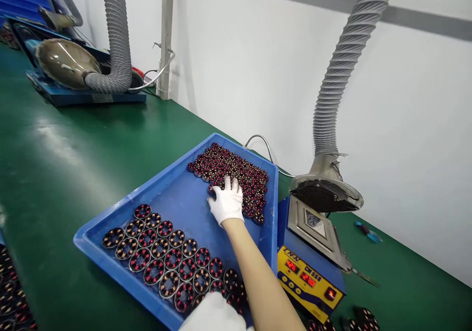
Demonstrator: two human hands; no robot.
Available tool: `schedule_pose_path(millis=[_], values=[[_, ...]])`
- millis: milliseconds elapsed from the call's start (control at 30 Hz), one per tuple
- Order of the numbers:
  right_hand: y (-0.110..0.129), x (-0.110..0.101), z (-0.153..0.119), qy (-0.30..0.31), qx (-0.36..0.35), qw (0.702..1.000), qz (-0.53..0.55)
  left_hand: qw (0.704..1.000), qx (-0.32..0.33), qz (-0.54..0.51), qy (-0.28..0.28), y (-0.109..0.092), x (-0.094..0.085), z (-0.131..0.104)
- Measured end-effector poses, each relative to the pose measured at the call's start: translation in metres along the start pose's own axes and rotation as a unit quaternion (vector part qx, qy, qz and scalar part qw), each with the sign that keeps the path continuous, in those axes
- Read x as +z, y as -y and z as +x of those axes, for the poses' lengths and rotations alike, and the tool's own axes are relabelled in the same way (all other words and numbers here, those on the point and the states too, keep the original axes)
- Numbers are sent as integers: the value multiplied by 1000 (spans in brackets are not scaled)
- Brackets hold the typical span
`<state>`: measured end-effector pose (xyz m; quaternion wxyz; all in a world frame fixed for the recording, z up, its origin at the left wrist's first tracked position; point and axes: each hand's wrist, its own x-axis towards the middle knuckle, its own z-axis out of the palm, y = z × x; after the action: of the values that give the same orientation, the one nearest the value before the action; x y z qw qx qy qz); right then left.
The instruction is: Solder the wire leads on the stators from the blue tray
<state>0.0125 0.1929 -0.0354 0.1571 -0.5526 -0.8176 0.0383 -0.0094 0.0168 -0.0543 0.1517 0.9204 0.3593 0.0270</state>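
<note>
My right hand (227, 203), in a white glove, reaches into a blue tray (177, 193). Its fingers are spread over the near edge of a dense cluster of small dark rings with red and copper-coloured segments (236, 166), which look like wound motor coils. The fingertips touch or hover over them; I cannot tell which. At the bottom edge, my left hand (214, 314) shows only as a white gloved back, beside larger-looking rings (160, 247) laid in rows in the tray's near part. Its fingers are hidden.
Right of the tray stands a blue-and-yellow heating unit (306, 282) with red digits, below a fume hood (326, 193) on a grey duct (335, 80). More rings (11, 291) lie at lower left. Another hooded device (68, 63) sits farther back on the green bench (92, 139).
</note>
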Motion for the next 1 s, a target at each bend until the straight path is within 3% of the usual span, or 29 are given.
schedule_pose_path(millis=[100,200,267,333,400,467,533,633,833,933,1000], values=[[3,-16,-4,-22,13,999,30,997,-10,35,72,-8,-28,-1],[8,-56,-30,-85,26,994,64,999,-13,11,32,-13,-51,-8],[4,-88,-66,-131,19,987,93,1000,-24,-14,13,-14,-57,-13],[-10,-114,-113,-223,-12,951,212,999,-34,-28,-5,-15,-58,-18],[-31,-127,-163,-234,37,947,216,998,-38,-34,-21,-17,-56,-21],[-53,-127,-207,-200,134,954,178,998,-40,-37,-15,-18,-57,-22],[-69,-118,-240,-116,227,963,92,998,-49,-42,0,-20,-61,-22],[-73,-97,-265,-46,302,952,2,996,-72,-46,20,-22,-69,-21],[-53,-74,-265,-61,344,937,4,994,-103,-40,11,-28,-71,-21],[-54,-82,-256,-72,319,942,80,993,-104,-49,-15,-27,-67,-23],[-57,-99,-248,-73,293,941,151,992,-98,-73,-38,-27,-69,-24]])
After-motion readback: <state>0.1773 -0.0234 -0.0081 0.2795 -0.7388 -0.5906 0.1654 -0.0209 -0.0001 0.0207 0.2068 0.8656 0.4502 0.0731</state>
